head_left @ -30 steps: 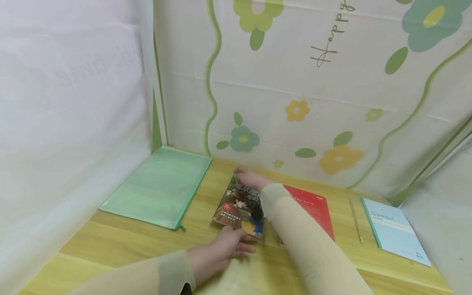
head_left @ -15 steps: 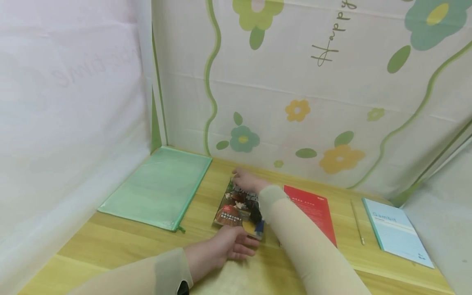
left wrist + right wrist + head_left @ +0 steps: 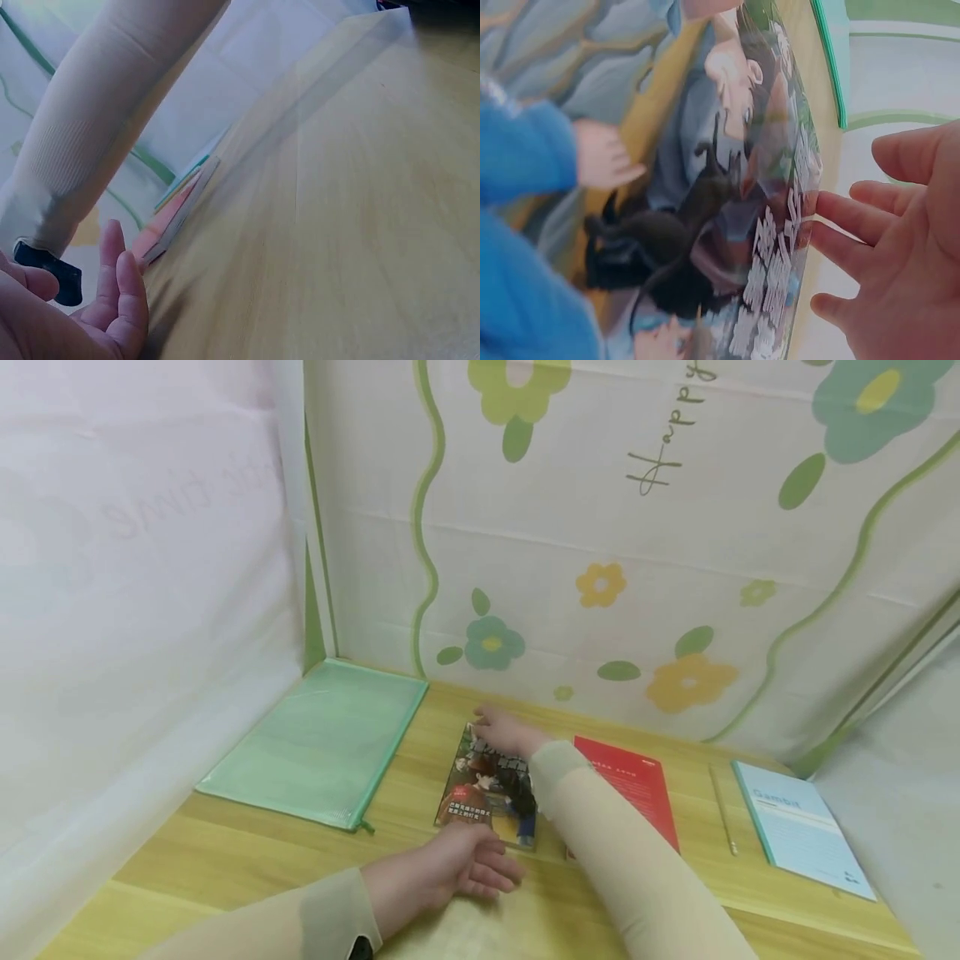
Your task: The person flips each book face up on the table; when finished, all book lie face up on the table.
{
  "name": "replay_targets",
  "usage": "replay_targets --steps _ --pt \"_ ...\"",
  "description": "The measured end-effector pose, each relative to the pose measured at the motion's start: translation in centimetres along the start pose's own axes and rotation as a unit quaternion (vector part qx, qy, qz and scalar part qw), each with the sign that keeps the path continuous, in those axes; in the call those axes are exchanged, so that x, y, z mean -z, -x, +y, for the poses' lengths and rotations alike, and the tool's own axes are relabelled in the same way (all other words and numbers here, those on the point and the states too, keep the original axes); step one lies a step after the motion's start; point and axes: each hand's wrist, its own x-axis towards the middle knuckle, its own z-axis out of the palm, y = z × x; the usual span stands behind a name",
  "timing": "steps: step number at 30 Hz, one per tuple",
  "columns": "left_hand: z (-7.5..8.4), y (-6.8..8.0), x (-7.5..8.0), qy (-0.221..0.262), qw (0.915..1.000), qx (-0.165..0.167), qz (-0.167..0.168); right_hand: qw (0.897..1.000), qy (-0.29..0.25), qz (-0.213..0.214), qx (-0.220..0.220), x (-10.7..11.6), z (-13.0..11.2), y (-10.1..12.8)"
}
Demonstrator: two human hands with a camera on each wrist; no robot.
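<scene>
The right hand's fingers (image 3: 847, 217) lie nearly straight and a little spread, their tips touching the far edge of the picture book (image 3: 491, 785); the right hand (image 3: 501, 732) is in much the same place as a second ago, though it has crept slightly toward the book's far left corner. The left hand (image 3: 450, 870) has changed more: a second ago its fingertips lay on the book's near edge, and now it has slid back toward the person and rests on the table (image 3: 225, 852) just short of that edge, fingers (image 3: 124, 289) loosely extended and holding nothing. Whether a fingertip still brushes the cover is hard to tell from the head view. The book itself lies flat in the middle of the table, turned a touch compared with before, between the green zip pouch (image 3: 322, 743) on its left and the red booklet (image 3: 630, 785) on its right, partly under the right sleeve. Farther right lie a pencil (image 3: 722, 810) and a pale blue notebook (image 3: 798, 827). As I judge it, the squaring-up of the book is nearly over, with only the right hand left steadying it.
</scene>
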Motion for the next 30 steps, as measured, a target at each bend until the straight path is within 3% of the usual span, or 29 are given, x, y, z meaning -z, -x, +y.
replay_targets --steps 6,10,19,25,30 --pt "-0.3 0.2 -0.7 -0.008 0.9998 0.005 -0.018 1.000 -0.017 0.009 -0.018 0.8 1.1 1.6" --pt "-0.4 0.5 -1.2 -0.003 0.9986 0.012 -0.052 0.999 -0.013 0.023 -0.023 2.0 2.3 2.9" --pt "-0.2 0.8 -3.5 -0.006 0.9952 -0.011 -0.097 0.995 0.011 0.086 -0.043 7.2 6.8 6.7" --pt "0.1 0.5 -5.5 -0.020 0.9954 -0.007 -0.093 0.988 0.038 0.104 -0.113 11.2 11.6 10.6" --pt "0.2 -0.1 -6.6 -0.015 0.9965 -0.006 -0.082 0.978 0.064 0.100 -0.173 12.9 14.2 13.4"
